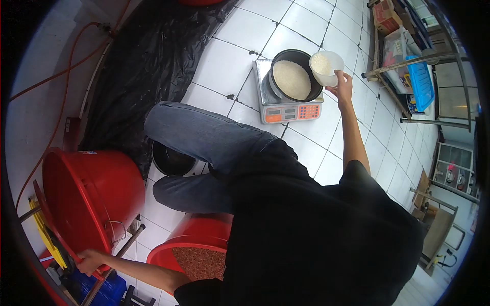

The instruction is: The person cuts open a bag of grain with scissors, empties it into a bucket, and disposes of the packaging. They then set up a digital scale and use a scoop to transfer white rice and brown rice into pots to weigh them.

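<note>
My right hand (341, 87) grips the rim of a whitish plastic bowl (334, 62) with white grain in it. The bowl is tilted over the edge of a black-rimmed pot (277, 56), which holds white grain (292, 80). This pot stands on a silver scale (261, 84) with an orange keypad panel. At the lower left, my left hand (92, 262) is closed on the edge of a red lid (48, 211), beside a large red bucket (120, 183) lying tilted. A second red tub (204, 227) holds reddish-brown grain (201, 260).
Black plastic sheeting (138, 56) covers the upper left. A dark pot (171, 159) sits partly under my legs. A blue crate (104, 290) lies at the lower left. At the right stands a metal rack with a blue lid (421, 84). An orange hose (66, 71) runs along the wall.
</note>
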Available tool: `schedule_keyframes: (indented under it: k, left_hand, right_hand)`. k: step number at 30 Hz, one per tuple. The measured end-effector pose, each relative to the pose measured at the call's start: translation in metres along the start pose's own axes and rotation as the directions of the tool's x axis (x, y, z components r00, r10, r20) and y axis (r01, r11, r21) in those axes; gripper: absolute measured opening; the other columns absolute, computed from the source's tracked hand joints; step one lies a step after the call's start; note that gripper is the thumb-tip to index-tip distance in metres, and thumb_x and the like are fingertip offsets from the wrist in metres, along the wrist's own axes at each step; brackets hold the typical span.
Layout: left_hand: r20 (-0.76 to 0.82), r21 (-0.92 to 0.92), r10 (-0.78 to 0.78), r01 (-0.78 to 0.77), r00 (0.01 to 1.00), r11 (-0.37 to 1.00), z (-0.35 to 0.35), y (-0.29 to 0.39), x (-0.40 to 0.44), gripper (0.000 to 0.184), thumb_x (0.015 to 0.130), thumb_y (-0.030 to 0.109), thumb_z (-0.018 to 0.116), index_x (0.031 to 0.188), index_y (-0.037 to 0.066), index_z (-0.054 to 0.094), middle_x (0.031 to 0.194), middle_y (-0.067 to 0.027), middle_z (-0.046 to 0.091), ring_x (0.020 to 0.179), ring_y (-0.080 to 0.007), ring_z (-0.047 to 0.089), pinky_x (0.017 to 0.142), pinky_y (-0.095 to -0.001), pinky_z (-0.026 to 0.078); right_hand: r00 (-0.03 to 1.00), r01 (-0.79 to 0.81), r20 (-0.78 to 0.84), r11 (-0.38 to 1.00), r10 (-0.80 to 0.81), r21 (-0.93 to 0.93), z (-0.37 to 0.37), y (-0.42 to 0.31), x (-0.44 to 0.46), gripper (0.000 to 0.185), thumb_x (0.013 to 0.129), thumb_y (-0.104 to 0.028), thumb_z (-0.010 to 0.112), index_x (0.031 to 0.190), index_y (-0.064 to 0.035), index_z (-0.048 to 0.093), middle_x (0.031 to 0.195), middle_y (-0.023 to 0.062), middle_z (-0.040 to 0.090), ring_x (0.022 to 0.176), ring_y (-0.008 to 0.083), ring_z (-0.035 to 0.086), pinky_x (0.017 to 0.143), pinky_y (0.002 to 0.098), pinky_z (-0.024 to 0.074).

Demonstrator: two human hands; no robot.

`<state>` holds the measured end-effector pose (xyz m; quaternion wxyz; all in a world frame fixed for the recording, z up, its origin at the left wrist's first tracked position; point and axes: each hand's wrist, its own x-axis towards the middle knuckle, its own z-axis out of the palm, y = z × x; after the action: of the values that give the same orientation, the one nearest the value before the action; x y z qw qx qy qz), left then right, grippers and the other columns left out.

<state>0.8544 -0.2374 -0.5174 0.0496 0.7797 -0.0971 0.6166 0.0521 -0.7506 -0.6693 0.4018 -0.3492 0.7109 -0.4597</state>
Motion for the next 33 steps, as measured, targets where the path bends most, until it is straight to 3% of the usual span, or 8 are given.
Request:
schedule_keyframes:
  k: [3,7,9,19,22,23,25,33]
  left_hand:
    - [0.024,0.097,-0.025,0.022,0.999,0.995,0.022,-0.024,-0.005,0.043,0.079,0.04,0.054,0.092,0.0,0.064,0.087,-0.0204,0.06,0.078,-0.0394,0.054,0.073,-0.0482,0.038]
    - [0.072,0.107,-0.085,0.077,0.994,0.991,0.011,-0.011,-0.005,0.044,0.079,0.039,0.054,0.093,-0.002,0.064,0.09,-0.0224,0.059,0.081,-0.0406,0.054,0.075,-0.0499,0.038]
    - [0.053,0.035,-0.054,0.053,0.997,0.998,0.006,-0.008,-0.004,0.044,0.078,0.038,0.055,0.094,-0.003,0.063,0.092,-0.024,0.058,0.082,-0.0421,0.053,0.077,-0.0518,0.038]
    - [0.089,0.122,-0.038,0.027,0.995,0.992,0.02,-0.023,-0.007,0.041,0.076,0.034,0.057,0.093,-0.002,0.063,0.09,-0.0227,0.059,0.081,-0.0419,0.053,0.077,-0.0496,0.037]
    - [0.094,0.121,-0.015,0.004,0.995,0.993,0.023,-0.027,-0.007,0.04,0.076,0.033,0.058,0.095,-0.002,0.064,0.091,-0.0222,0.06,0.081,-0.0417,0.053,0.078,-0.0493,0.038]
    - [0.096,0.132,-0.021,0.008,0.995,0.991,0.025,-0.028,-0.006,0.041,0.076,0.034,0.058,0.096,-0.001,0.064,0.092,-0.022,0.06,0.082,-0.0416,0.053,0.078,-0.0489,0.038]
    - [0.099,0.142,-0.026,0.012,0.995,0.99,0.017,-0.017,-0.004,0.041,0.077,0.034,0.057,0.097,-0.001,0.065,0.093,-0.0219,0.061,0.083,-0.0416,0.054,0.078,-0.0486,0.038]
    - [0.054,0.167,0.045,-0.053,0.998,0.984,0.02,-0.02,-0.005,0.043,0.079,0.038,0.056,0.091,-0.002,0.066,0.087,-0.0206,0.063,0.078,-0.0398,0.057,0.078,-0.0478,0.038]
  right_hand:
    - [0.986,0.128,-0.069,0.948,-0.154,-0.292,0.006,-0.007,-0.007,0.085,0.074,-0.043,0.069,0.134,0.0064,0.034,0.113,0.0317,0.054,0.076,0.0347,0.068,0.061,0.0328,0.058]
    - [0.97,0.144,-0.105,0.871,-0.217,-0.469,0.007,-0.007,-0.007,0.088,0.072,-0.046,0.07,0.135,0.0053,0.036,0.117,0.0313,0.051,0.084,0.0385,0.067,0.068,0.039,0.0577]
    - [0.885,0.214,-0.107,0.6,-0.454,-0.771,0.011,-0.005,-0.012,0.091,0.071,-0.05,0.071,0.137,0.0013,0.036,0.121,0.0291,0.047,0.092,0.043,0.064,0.079,0.0452,0.0548]
    - [0.914,0.214,-0.038,0.561,-0.403,-0.8,0.01,-0.004,-0.015,0.092,0.071,-0.052,0.071,0.139,-0.002,0.035,0.122,0.0279,0.044,0.099,0.0463,0.06,0.086,0.0484,0.0511]
    - [0.966,0.013,-0.208,0.836,-0.152,-0.549,-0.009,0.016,0.015,0.095,0.071,-0.048,0.073,0.137,0.0059,0.032,0.125,0.0338,0.047,0.097,0.043,0.063,0.078,0.0433,0.0571]
    - [0.966,0.014,-0.208,0.835,-0.153,-0.549,-0.013,0.022,0.019,0.095,0.071,-0.048,0.073,0.137,0.0059,0.032,0.125,0.0338,0.047,0.097,0.043,0.063,0.078,0.0433,0.0571]
    - [0.975,-0.045,-0.221,0.973,-0.006,-0.227,-0.017,0.021,0.011,0.093,0.071,-0.046,0.073,0.135,0.0069,0.032,0.125,0.0348,0.046,0.098,0.0396,0.064,0.072,0.0381,0.0601]
    - [0.975,-0.069,-0.219,0.991,0.044,-0.11,-0.02,0.021,0.017,0.09,0.073,-0.044,0.073,0.135,0.0059,0.031,0.122,0.0351,0.048,0.082,0.0356,0.068,0.063,0.0336,0.0603]
